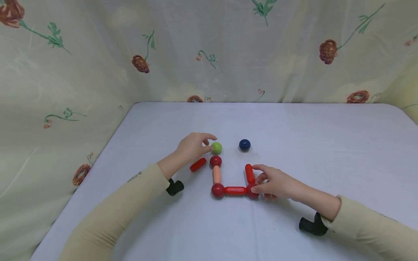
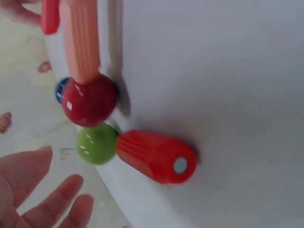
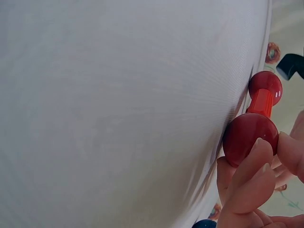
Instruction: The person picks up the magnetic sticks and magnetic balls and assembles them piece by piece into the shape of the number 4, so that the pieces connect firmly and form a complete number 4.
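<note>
My left hand hovers beside a green ball, its thumb tip near the ball's left side. In the left wrist view, its fingers are spread, apart from the green ball. My right hand holds a red ball between thumb and fingers, at the right corner of a U-shaped chain. In the head view, its index finger touches a red rod rising from that ball. Another red rod leads to the left corner ball. From there, a peach rod reaches an upper red ball.
A loose red rod lies on the table left of the upper red ball, below my left hand. A dark blue ball rests farther back, right of the green one. A flowered curtain hangs behind the white table.
</note>
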Demonstrator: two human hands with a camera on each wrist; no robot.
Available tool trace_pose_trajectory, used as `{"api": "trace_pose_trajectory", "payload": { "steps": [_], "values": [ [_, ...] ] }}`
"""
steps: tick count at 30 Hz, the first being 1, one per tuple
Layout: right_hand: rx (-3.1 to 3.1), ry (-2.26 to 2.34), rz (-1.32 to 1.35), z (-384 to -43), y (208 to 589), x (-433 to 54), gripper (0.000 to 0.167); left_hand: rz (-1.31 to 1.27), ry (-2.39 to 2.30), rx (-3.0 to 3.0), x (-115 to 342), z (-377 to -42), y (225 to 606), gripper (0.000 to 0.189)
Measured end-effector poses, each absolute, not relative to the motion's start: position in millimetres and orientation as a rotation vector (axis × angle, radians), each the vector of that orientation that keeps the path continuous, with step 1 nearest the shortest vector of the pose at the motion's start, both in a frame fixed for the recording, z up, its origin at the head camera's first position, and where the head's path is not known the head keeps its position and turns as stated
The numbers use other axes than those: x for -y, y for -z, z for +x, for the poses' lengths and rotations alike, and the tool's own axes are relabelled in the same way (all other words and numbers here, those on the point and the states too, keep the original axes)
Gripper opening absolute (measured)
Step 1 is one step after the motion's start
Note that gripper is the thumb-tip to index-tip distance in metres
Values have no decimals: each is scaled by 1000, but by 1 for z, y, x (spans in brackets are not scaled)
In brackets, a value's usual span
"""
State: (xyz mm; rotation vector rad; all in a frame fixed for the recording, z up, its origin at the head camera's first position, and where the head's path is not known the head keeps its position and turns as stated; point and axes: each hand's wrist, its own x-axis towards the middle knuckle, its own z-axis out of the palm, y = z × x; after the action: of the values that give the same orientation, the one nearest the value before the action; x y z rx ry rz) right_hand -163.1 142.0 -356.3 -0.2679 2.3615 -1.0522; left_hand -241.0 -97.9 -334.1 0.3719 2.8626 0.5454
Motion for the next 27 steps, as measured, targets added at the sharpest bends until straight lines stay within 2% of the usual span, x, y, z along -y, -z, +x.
{"api": "trace_pose_trajectory", "payload": {
  "steps": [9, 27],
  "values": [
    [-2357, 1054, -265, -163, 357, -142, 70, 374, -483, -2662, 89, -273, 348, 40],
    [-2356, 1063, -294, -164, 357, -144, 70, 394, -509, -2660, 78, -284, 352, 40]
  ]
}}
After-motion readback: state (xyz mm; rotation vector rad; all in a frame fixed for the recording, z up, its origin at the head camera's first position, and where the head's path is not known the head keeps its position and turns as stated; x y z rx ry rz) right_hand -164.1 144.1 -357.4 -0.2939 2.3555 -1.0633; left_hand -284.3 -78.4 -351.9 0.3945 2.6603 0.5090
